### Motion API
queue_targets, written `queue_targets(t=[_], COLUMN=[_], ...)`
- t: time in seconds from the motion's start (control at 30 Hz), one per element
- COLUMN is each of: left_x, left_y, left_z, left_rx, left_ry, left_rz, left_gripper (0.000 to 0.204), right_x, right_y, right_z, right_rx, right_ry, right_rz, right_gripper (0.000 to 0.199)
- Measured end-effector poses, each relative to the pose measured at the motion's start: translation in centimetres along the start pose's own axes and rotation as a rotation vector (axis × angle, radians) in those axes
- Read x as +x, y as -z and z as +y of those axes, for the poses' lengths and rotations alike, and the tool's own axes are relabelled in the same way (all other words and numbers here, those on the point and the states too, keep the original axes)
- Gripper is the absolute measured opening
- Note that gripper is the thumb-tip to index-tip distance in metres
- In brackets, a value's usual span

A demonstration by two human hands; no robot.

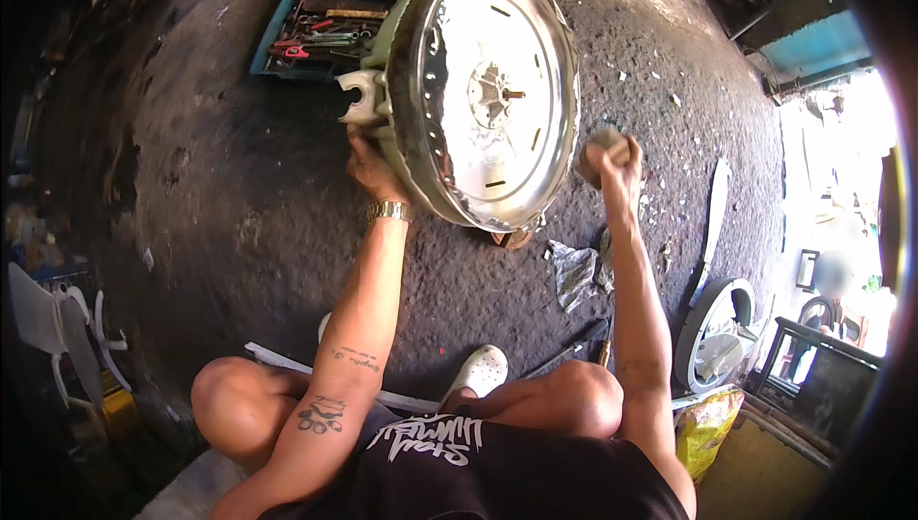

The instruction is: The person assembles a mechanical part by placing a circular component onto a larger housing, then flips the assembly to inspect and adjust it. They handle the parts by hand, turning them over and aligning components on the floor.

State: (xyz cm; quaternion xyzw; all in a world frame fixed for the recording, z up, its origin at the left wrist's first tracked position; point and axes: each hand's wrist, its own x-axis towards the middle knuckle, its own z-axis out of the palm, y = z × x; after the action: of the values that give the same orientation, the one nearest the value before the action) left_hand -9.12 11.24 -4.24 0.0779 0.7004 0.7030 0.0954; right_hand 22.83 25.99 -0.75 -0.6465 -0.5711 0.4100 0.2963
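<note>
A washing machine drum (478, 27) of shiny metal sits tilted in a pale plastic tub (400, 128), its flat end toward me. A threaded shaft (513, 94) sticks out of the hub at its middle. My left hand (376, 168) grips the tub's left side, just under a pale notched bracket (356, 97); some of its fingers are hidden behind the tub. To the right of the drum's rim, my right hand (626, 164) is closed round a rough, brownish block (606, 147), blurred, its material unclear. A brown round piece (513, 239) shows under the tub's lower edge.
A blue toolbox (277, 63) with spanners and pliers lies open beyond the tub on the left. Crumpled grey plastic (574, 273) lies on the rough dark floor. A round appliance door (712, 333) and a yellow bag (708, 434) are at right, a white chair (43, 314) at far left.
</note>
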Motion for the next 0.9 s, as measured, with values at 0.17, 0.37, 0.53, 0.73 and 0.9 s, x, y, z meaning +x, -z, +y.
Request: queue_targets(t=[0.17,0.37,0.53,0.73,0.9], left_x=[1.6,3.2,4.1,5.9,5.1], left_y=[-0.4,-0.4,0.0,0.8,0.9], left_z=[-0.5,-1.6,-2.6,-4.2,-4.0], left_rx=[-0.061,0.133,0.231,0.092,-0.015], left_ry=[0.027,-0.083,-0.069,-0.174,-0.006], left_rz=[-0.048,-0.135,-0.170,-0.278,-0.341], left_gripper=[0.062,0.067,0.057,0.062,0.054], right_x=[-12.2,-26.4,-30.1,-29.1,-27.9], right_y=[6.1,3.5,1.2,2.1,2.9], right_z=[11.5,18.8,21.3,21.4,19.9], right_rx=[-0.450,-0.703,-0.740,-0.697,-0.639], right_ry=[-0.193,-0.322,-0.096,-0.104,-0.227], right_rz=[0.027,-0.206,-0.096,-0.163,-0.234], right_gripper=[0.099,0.085,0.090,0.090,0.087])
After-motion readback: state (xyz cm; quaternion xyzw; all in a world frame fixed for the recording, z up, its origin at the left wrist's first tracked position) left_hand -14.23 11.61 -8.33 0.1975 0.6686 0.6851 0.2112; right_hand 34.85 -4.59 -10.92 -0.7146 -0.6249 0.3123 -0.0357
